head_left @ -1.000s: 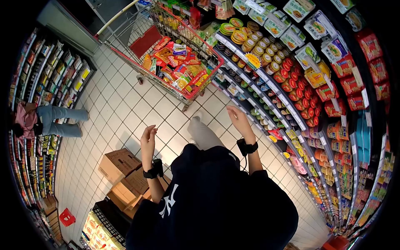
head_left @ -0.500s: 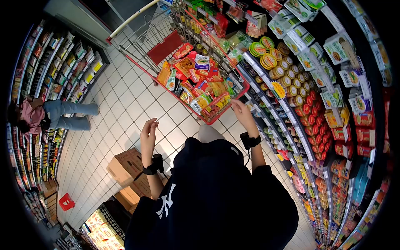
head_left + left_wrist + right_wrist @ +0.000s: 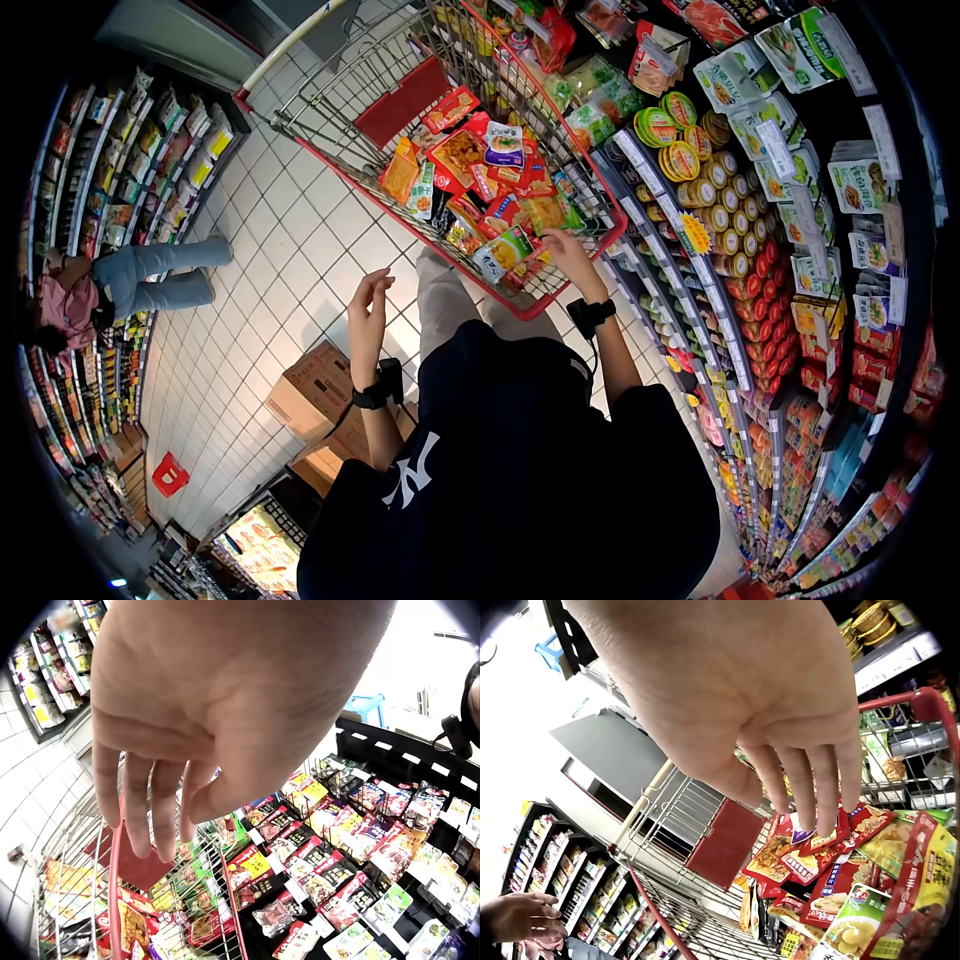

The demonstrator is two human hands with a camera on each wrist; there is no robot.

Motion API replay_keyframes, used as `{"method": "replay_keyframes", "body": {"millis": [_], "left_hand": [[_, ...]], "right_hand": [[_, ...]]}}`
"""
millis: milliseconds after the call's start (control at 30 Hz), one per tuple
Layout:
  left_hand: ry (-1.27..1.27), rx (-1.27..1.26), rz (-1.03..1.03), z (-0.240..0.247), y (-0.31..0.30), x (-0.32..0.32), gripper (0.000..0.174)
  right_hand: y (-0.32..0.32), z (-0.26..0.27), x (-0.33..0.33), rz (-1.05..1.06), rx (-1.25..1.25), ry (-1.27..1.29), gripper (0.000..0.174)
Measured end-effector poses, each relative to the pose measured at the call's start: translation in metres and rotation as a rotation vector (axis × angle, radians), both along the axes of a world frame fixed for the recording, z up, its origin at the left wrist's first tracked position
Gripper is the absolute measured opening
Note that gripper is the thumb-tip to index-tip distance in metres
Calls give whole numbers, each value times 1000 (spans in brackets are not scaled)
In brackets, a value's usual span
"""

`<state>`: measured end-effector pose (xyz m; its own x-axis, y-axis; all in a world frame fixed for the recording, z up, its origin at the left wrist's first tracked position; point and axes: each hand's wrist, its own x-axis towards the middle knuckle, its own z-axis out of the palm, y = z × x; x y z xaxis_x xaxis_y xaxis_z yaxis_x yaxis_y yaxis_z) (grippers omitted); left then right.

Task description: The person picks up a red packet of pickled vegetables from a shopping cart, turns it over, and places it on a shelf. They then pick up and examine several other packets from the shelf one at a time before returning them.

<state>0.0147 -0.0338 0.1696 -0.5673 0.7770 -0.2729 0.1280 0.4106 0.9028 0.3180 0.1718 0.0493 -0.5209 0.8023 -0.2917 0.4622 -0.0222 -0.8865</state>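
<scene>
A wire shopping cart with a red rim (image 3: pixel 375 205) stands before me, holding a heap of food packets (image 3: pixel 460 155). My right hand (image 3: pixel 572 262) is over the cart's near end, beside the packets. In the right wrist view the fingers of this hand (image 3: pixel 757 697) hang straight and relaxed above red packets (image 3: pixel 840 889), gripping nothing; whether they touch any is unclear. My left hand (image 3: pixel 367 320) hovers over the floor left of the cart, empty. The left wrist view shows that hand (image 3: pixel 217 697) with loosely bent fingers in front of the red rim (image 3: pixel 115 900).
Shelves of jars (image 3: pixel 725 205) and hanging packets (image 3: pixel 740 80) run along the right. Cardboard boxes (image 3: pixel 312 390) stand on the tiled floor at lower left. A person in jeans (image 3: pixel 165 275) is by the left shelves. A red basket (image 3: pixel 170 474) lies farther back.
The cart now appears farther right and closer to my body. My right hand has gone from beside the shelves to over the cart's near end. The left hand has shifted slightly, still empty.
</scene>
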Motion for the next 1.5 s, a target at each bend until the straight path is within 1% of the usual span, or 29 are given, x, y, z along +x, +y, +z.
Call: {"method": "replay_keyframes", "body": {"millis": [33,100,200,267,300,333,400,433,467,533,567,600,667,700,733,800,833,867,933,967,1033,1167,1200,1233,1267,1333,1367,1433,1500], "left_hand": [[3,2,-24,0,12,-11,25],[11,0,-75,-1,38,-34,24],[1,11,-168,-5,78,-71,24],[28,-4,-225,-11,100,-98,23],[23,-19,-262,-13,110,-111,23],[17,-34,-299,-14,121,-122,23],[22,-43,-328,-16,138,-145,22],[34,-40,-328,-18,145,-156,22],[46,-37,-328,-21,152,-166,23],[25,-37,-346,-22,166,-185,22],[32,-48,-352,-21,172,-194,22],[39,-59,-358,-22,176,-202,22],[44,-43,-379,-25,184,-217,22],[46,-90,-369,-23,189,-223,23],[49,-137,-359,-22,193,-228,23],[67,-112,-383,-24,199,-238,23],[74,-119,-389,-29,201,-244,23],[81,-127,-396,-33,203,-248,23],[66,-146,-396,-35,209,-253,23],[60,-154,-404,-38,211,-256,23],[51,-173,-418,-42,216,-260,24],[28,-157,-456,-46,231,-265,24],[29,-157,-458,-46,234,-267,24],[22,-162,-465,-45,236,-268,24],[16,-167,-473,-43,238,-269,24],[11,-170,-479,-42,242,-272,24],[8,-200,-481,-41,245,-273,24],[6,-228,-484,-40,251,-274,24],[5,-152,-487,-39,258,-271,23]], "right_hand": [[3,0,-7,-38,-94,20,28],[13,-7,-26,-59,-128,5,27],[30,-40,-57,-117,-130,40,28],[43,-61,-78,-168,-206,-32,26],[45,-96,-81,-169,-190,16,27],[50,-103,-90,-184,-193,11,27],[57,-112,-112,-135,-159,-71,28],[63,-112,-120,-131,-207,-141,32],[69,-115,-132,-143,-212,-143,32],[81,-156,-143,-210,-239,-269,33],[83,-187,-141,-254,-181,-232,38],[90,-179,-148,-264,-185,-235,38],[109,-149,-165,-434,-249,-357,43],[112,-202,-156,-474,-53,-457,45],[123,-208,-155,-483,-56,-458,45],[139,-219,-156,-623,-146,-475,44],[143,-227,-160,-744,-78,-405,42],[149,-233,-161,-751,-82,-408,42],[163,-237,-165,-720,-48,-551,43],[168,-239,-168,-726,-51,-553,43],[175,-255,-170,-727,21,-669,43],[188,-292,-160,-794,65,-618,36],[188,-326,-148,-827,-21,-576,33],[190,-327,-149,-859,-107,-534,32],[188,-326,-148,-861,-108,-534,32],[186,-290,-154,-854,-232,-483,34],[187,-282,-156,-863,-262,-403,32],[191,-242,-165,-841,-300,-343,30],[194,-226,-167,-818,-335,-282,29]]}}
